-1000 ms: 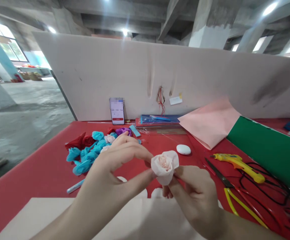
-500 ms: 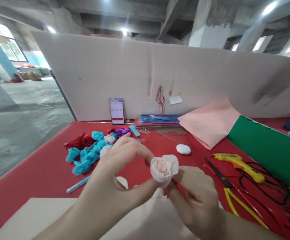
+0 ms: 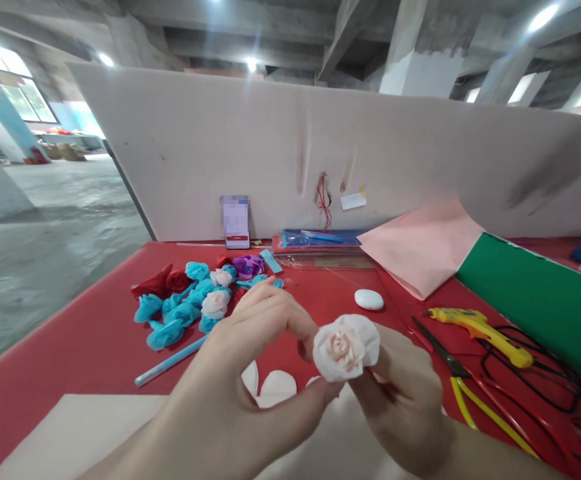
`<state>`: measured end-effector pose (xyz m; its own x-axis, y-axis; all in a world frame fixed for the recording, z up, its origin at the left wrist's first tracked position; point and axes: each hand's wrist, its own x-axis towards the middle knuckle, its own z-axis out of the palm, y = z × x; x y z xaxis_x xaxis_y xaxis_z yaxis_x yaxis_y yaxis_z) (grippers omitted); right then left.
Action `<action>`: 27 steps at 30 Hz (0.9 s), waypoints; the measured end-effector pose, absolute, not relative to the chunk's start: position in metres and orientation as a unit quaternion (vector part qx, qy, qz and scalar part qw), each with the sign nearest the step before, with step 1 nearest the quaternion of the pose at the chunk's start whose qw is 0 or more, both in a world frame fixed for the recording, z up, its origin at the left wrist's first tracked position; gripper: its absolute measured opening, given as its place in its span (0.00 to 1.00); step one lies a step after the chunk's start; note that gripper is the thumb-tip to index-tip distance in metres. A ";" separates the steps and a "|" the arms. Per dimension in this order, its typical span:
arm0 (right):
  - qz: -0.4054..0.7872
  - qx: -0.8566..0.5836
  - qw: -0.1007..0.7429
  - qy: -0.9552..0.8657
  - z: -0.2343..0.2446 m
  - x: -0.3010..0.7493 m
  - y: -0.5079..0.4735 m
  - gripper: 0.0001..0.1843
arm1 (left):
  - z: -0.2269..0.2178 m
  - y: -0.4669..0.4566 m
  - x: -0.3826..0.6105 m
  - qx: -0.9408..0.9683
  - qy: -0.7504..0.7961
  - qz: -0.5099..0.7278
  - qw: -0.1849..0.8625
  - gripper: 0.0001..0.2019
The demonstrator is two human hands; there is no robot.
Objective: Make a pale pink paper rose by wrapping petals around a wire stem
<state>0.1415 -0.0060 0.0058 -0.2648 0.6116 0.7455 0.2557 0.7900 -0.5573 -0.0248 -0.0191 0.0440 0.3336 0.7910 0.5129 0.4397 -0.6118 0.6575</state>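
A pale pink paper rose (image 3: 341, 348) with white outer petals faces up at me over the table's near side. My right hand (image 3: 403, 390) is closed round its base, mostly behind and under the bloom. My left hand (image 3: 265, 340) curves about its left side, the index fingertip at the petal edge and the thumb just beneath, in a loose grip on it. White cut paper petals (image 3: 279, 384) lie beyond my left thumb, partly hidden. Under my hands is a cream paper sheet (image 3: 85, 427).
Finished blue, red, purple and pink flowers (image 3: 185, 310) are heaped at left beside a blue pen (image 3: 170, 361). A white case (image 3: 369, 299), scissors (image 3: 453, 363) and a yellow glue gun (image 3: 480, 330) lie right. A phone (image 3: 235, 223) leans against the white panel (image 3: 220, 147).
The rose has shifted slightly right and toward me, its outer petal more spread. Both hands have moved right with it, uncovering pink flowers and white petals.
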 end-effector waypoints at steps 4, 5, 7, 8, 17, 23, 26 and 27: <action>0.464 -0.317 0.497 -0.661 0.013 0.140 -0.011 0.16 | 0.043 -0.020 -0.030 0.800 0.398 0.419 0.163 0.06; 0.527 -0.311 0.484 -0.626 0.014 0.140 -0.012 0.18 | 0.042 -0.019 -0.031 0.801 0.404 0.418 0.146 0.06; 0.608 -0.292 0.465 -0.574 0.015 0.141 -0.014 0.21 | 0.039 -0.018 -0.031 0.805 0.410 0.416 0.101 0.06; 0.631 -0.283 0.460 -0.558 0.014 0.142 -0.014 0.22 | 0.038 -0.017 -0.031 0.809 0.407 0.416 0.077 0.06; 0.620 -0.292 0.456 -0.568 0.020 0.140 -0.019 0.19 | 0.037 -0.018 -0.025 0.815 0.371 0.445 -0.012 0.06; 0.516 -0.306 0.482 -0.639 0.019 0.141 -0.020 0.18 | 0.033 -0.020 -0.021 0.800 0.357 0.474 -0.084 0.10; 0.497 -0.309 0.472 -0.659 0.018 0.141 -0.020 0.20 | 0.032 -0.019 -0.018 0.771 0.359 0.513 -0.114 0.11; 0.492 -0.310 0.470 -0.664 0.018 0.140 -0.020 0.21 | 0.032 -0.018 -0.017 0.766 0.362 0.518 -0.122 0.10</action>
